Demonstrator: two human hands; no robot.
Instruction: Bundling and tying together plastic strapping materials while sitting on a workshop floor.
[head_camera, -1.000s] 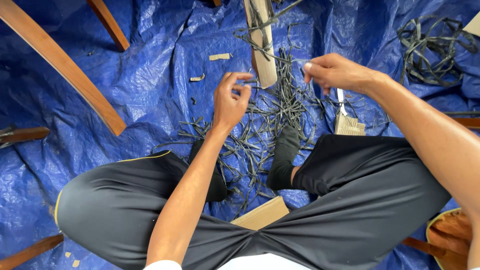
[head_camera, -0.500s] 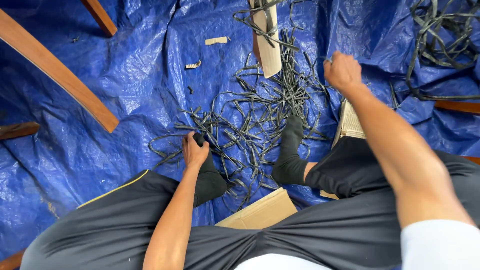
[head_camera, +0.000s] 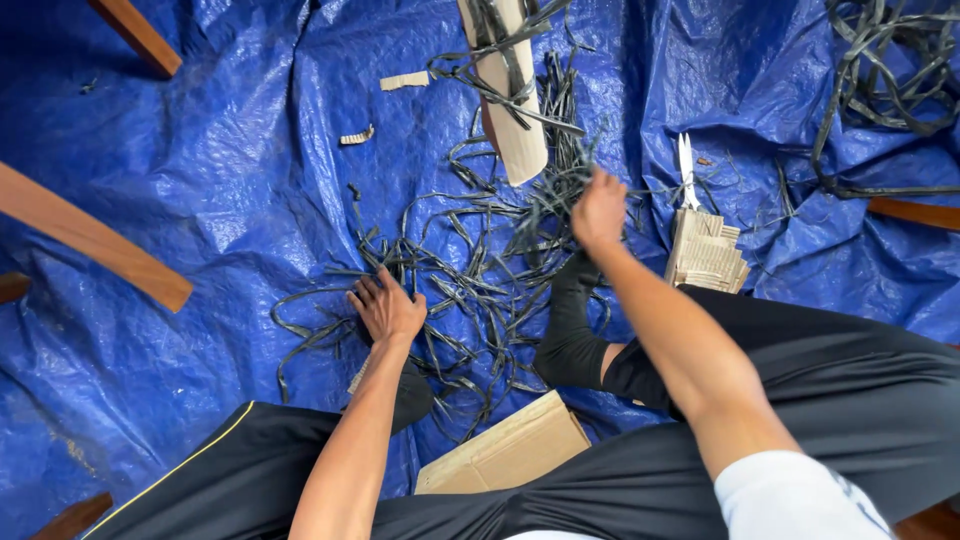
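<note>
A loose tangle of dark strips (head_camera: 470, 290) lies spread over the blue tarp (head_camera: 200, 180) on the floor, reaching from the left fingers across to the right fingers and on beyond them. The left hand (head_camera: 385, 308) rests palm down on the near-left edge of this tangle, its fingers (head_camera: 368, 290) spread and pressing on the strips rather than pinching any. The right hand (head_camera: 598, 212) is raised over the far side of the tangle, seen from the back; its fingers are curled in around a bunch of strips, though how tightly they close cannot be told. Just beyond the right fingers lies a pale wooden slat (head_camera: 508, 90) with more strips looped around it. To the right of the right fingers, a stack of corrugated cardboard pieces (head_camera: 706, 252) sits on the tarp, with a pair of scissors (head_camera: 687, 165) lying past it. Between the two hands and nearer the body is a foot in a black sock (head_camera: 570, 330), and a flat piece of cardboard (head_camera: 505, 450) lies below it by the dark trousers. Left of the left fingers, well apart, runs a brown wooden bar (head_camera: 85, 235). Small cardboard scraps (head_camera: 403, 80) lie far beyond the left fingers, and another heap of strips (head_camera: 880, 70) lies far right.
</note>
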